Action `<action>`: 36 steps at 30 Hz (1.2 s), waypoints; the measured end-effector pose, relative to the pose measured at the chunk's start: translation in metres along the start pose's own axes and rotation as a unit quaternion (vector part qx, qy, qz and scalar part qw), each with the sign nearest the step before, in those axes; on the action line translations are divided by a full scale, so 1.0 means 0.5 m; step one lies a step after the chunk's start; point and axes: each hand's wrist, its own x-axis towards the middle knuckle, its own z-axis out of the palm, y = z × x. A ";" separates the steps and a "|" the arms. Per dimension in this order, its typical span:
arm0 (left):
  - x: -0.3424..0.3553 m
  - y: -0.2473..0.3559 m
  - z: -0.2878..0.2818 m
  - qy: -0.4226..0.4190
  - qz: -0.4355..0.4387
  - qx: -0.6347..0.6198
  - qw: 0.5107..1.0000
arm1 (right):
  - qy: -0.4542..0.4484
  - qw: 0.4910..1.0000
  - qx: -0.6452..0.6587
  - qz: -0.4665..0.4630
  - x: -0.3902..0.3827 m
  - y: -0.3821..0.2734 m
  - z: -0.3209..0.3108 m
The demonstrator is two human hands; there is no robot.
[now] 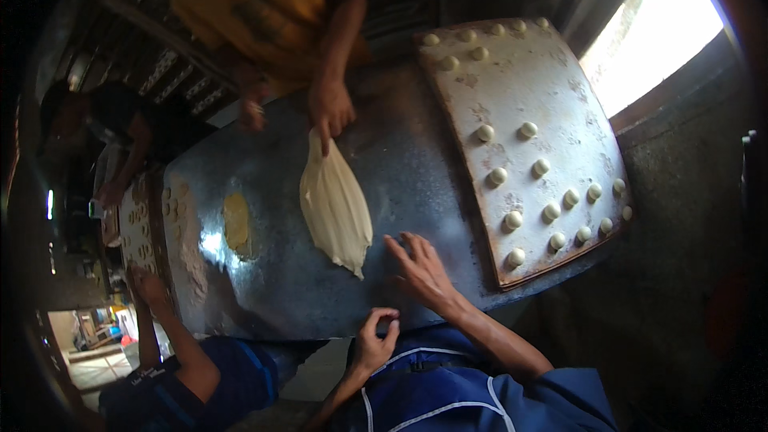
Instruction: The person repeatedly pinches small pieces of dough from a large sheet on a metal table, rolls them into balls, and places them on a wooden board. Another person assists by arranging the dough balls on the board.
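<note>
My right hand (420,268) lies flat on the oiled metal table (416,168), fingers spread, just right of the lower tip of a long, folded sheet of pale dough (336,204). My left hand (376,342) hovers near the table's front edge with thumb and forefinger curled together and nothing visible in it. Across the table, a person in a yellow shirt pinches the dough's upper end with one hand (330,110).
A floured wooden board (552,96) with several small dough balls covers the table's right side. A yellow smear (236,222) lies left of the dough. A tray of dough pieces (138,228) stands at the left end, beside another person's arm (172,328).
</note>
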 end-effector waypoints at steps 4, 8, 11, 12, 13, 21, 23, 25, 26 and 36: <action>-0.041 -0.064 -0.054 0.131 -0.102 -0.072 0.984 | -0.042 0.998 0.045 -0.021 0.079 -0.045 0.107; 0.103 -0.052 -0.093 0.112 -0.223 -0.233 0.940 | -0.077 0.993 0.092 0.009 0.037 -0.069 0.127; 0.136 -0.058 -0.104 -0.020 -0.246 -0.440 0.863 | -0.039 0.990 0.131 0.013 -0.029 -0.190 0.056; 0.131 -0.044 -0.100 -0.010 -0.261 -0.446 0.856 | -0.011 0.990 0.137 0.007 -0.044 -0.216 0.036; 0.116 -0.022 -0.103 -0.003 -0.278 -0.448 0.850 | 0.001 0.984 0.160 0.073 -0.060 -0.227 0.032; 0.033 -0.075 -0.190 -0.292 -0.272 -0.334 0.854 | -0.302 0.569 0.653 0.397 0.014 -0.199 0.068; 0.061 -0.061 -0.217 -0.354 -0.281 -0.267 0.851 | -0.190 0.610 0.665 0.387 -0.045 -0.137 0.129; 0.082 -0.030 -0.180 -0.169 -0.218 -0.383 0.882 | -0.206 0.858 0.378 0.279 -0.067 -0.132 0.128; 0.117 -0.073 -0.146 -0.134 -0.315 -0.522 0.782 | -0.184 0.931 0.235 0.212 -0.069 -0.185 0.107; 0.127 -0.125 -0.094 -0.107 -0.361 -0.569 0.731 | -0.424 0.812 0.400 -0.023 -0.024 -0.394 -0.139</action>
